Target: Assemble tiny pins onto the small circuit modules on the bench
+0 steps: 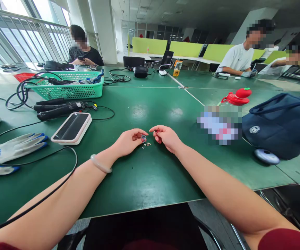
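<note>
Both of my hands rest on the green table (144, 173), close together near its middle. My left hand (129, 141) pinches a tiny dark part (143, 138) between thumb and fingertips. Several tiny pale pieces (146, 144) lie on the table right under that pinch. My right hand (165, 137) has its fingers curled and pressed together just right of the pieces; whatever it holds is too small to name. A pale bangle (101, 164) circles my left wrist.
A phone in a pink case (71, 127) and white work gloves (11, 147) lie at left, with black cables (35, 156) and a green basket (69, 85). A navy bag (282, 125) and red-capped bottle (237, 97) sit at right. Three people sit at the far side.
</note>
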Tool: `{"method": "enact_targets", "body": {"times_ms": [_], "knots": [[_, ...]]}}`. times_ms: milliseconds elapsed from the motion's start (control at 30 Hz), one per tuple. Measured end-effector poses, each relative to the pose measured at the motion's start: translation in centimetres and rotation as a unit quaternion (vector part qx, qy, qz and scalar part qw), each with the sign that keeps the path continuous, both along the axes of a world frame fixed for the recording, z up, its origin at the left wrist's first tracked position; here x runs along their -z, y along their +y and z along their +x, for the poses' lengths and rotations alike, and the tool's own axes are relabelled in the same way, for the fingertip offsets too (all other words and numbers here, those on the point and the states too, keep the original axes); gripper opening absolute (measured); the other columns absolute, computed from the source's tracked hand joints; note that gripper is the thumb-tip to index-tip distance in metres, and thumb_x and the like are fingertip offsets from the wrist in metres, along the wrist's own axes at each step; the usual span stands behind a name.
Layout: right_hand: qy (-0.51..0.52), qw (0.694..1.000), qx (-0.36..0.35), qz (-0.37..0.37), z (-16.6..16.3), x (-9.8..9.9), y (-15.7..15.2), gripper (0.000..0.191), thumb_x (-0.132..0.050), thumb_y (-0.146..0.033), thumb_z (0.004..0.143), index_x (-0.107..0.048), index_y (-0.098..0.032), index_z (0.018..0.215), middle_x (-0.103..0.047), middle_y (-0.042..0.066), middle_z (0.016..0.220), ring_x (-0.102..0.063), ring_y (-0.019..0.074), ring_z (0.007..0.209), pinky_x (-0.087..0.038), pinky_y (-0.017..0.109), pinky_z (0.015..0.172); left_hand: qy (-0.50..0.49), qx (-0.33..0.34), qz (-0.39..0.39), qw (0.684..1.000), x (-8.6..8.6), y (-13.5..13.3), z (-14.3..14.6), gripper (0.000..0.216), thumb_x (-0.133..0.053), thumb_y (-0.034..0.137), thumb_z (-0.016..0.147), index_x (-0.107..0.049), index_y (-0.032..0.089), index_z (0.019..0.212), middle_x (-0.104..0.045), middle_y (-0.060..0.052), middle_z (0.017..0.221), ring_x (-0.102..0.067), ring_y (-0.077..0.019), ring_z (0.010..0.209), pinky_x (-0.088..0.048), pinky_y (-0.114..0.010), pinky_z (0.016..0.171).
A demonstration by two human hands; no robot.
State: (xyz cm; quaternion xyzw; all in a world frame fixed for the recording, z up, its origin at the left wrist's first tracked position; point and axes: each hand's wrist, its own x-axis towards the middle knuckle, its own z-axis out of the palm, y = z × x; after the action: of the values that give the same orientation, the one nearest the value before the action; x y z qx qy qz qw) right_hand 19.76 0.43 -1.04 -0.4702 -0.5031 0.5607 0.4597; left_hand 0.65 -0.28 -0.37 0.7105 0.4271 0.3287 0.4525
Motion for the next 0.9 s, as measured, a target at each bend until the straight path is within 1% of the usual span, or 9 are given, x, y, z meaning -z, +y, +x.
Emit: {"method": "enact_targets", "body": {"times_ms": [67,167,233,333,500,600,767,833,900], "knots": [[0.032,0.999,0.012,-0.028,0.1,-0.1,0.0,0.022,-0.046,-0.007,0.066,-0.064,-0.015,0.078,-0.05,-0.003,0.059,-0.04,0.0058,0.044,-0.026,0.021,0.043,0.002,-0.008,0.024,1.0,-0.1,-0.2,0.2,0.03,-0.061,0.026,0.076,-0.065,0.018,0.105,-0.07,-0.006,0.093,-0.066,-0.0176,0.087,-0.052,-0.035,0.086],[0.08,0.994,0.023,-0.076,0.4,-0.4,0.0,0.022,-0.048,-0.006,0.068,-0.063,-0.013,0.081,-0.05,-0.002,0.058,-0.041,0.0063,0.044,-0.027,0.021,0.043,0.025,-0.067,0.056,0.996,0.3,0.1,-0.2,0.03,-0.062,0.028,0.076,-0.067,0.019,0.105,-0.069,-0.006,0.09,-0.065,-0.0172,0.083,-0.052,-0.035,0.082],[0.11,0.988,0.025,-0.11,0.6,-0.5,0.1,0.02,-0.048,-0.006,0.071,-0.064,-0.012,0.084,-0.053,0.0,0.059,-0.045,0.0075,0.047,-0.031,0.022,0.044,0.03,-0.096,0.047,0.994,0.6,0.6,-0.5,0.031,-0.062,0.029,0.076,-0.067,0.019,0.105,-0.068,-0.005,0.087,-0.065,-0.0168,0.079,-0.053,-0.033,0.078],[0.127,0.982,0.024,-0.137,0.8,-0.5,0.2,0.016,-0.049,-0.006,0.078,-0.064,-0.011,0.083,-0.057,0.003,0.063,-0.05,0.0083,0.05,-0.038,0.022,0.047,0.012,-0.101,0.015,0.995,1.0,0.9,-0.7,0.034,-0.063,0.03,0.076,-0.065,0.018,0.107,-0.066,-0.004,0.083,-0.065,-0.0159,0.074,-0.054,-0.032,0.073],[0.108,0.988,0.006,-0.112,0.6,-0.4,0.2,0.009,-0.052,-0.009,0.084,-0.058,-0.015,0.081,-0.067,0.006,0.077,-0.058,0.0104,0.058,-0.047,0.024,0.054,-0.018,-0.076,0.003,0.997,0.7,0.4,-0.1,0.037,-0.064,0.029,0.075,-0.064,0.017,0.11,-0.066,-0.003,0.078,-0.065,-0.0149,0.071,-0.054,-0.033,0.074],[0.11,0.989,-0.009,-0.096,0.3,-0.5,-0.1,0.006,-0.056,-0.014,0.084,-0.054,-0.017,0.079,-0.07,0.006,0.084,-0.061,0.0116,0.064,-0.047,0.024,0.057,0.014,-0.075,0.024,0.997,0.0,-0.1,0.1,0.036,-0.065,0.027,0.075,-0.065,0.018,0.109,-0.067,-0.002,0.077,-0.063,-0.0144,0.069,-0.053,-0.032,0.073],[0.077,0.996,-0.03,-0.019,-0.1,-0.8,-0.6,0.027,-0.078,-0.034,0.066,-0.061,-0.015,0.075,-0.063,0.0,0.068,-0.047,0.0061,0.052,-0.033,0.021,0.048,0.078,-0.088,0.114,0.987,-0.8,-0.7,0.3,0.032,-0.066,0.029,0.076,-0.068,0.023,0.106,-0.069,0.0,0.077,-0.061,-0.0144,0.071,-0.049,-0.031,0.078],[0.067,0.997,-0.037,0.004,-0.3,-0.9,-0.7,0.036,-0.082,-0.042,0.058,-0.063,-0.014,0.073,-0.059,-0.003,0.061,-0.039,0.0044,0.048,-0.027,0.021,0.046,0.089,-0.088,0.136,0.983,-1.0,-0.9,0.4,0.03,-0.066,0.03,0.076,-0.068,0.023,0.106,-0.07,0.001,0.077,-0.06,-0.0139,0.067,-0.049,-0.03,0.075],[0.055,0.997,-0.045,0.009,-0.5,-1.0,-0.8,0.041,-0.083,-0.047,0.054,-0.064,-0.014,0.072,-0.058,-0.003,0.059,-0.039,0.005,0.048,-0.027,0.022,0.046,0.098,-0.089,0.152,0.979,-1.1,-1.1,0.5,0.03,-0.065,0.031,0.077,-0.067,0.024,0.106,-0.07,0.001,0.076,-0.058,-0.0132,0.064,-0.048,-0.029,0.071]]}}
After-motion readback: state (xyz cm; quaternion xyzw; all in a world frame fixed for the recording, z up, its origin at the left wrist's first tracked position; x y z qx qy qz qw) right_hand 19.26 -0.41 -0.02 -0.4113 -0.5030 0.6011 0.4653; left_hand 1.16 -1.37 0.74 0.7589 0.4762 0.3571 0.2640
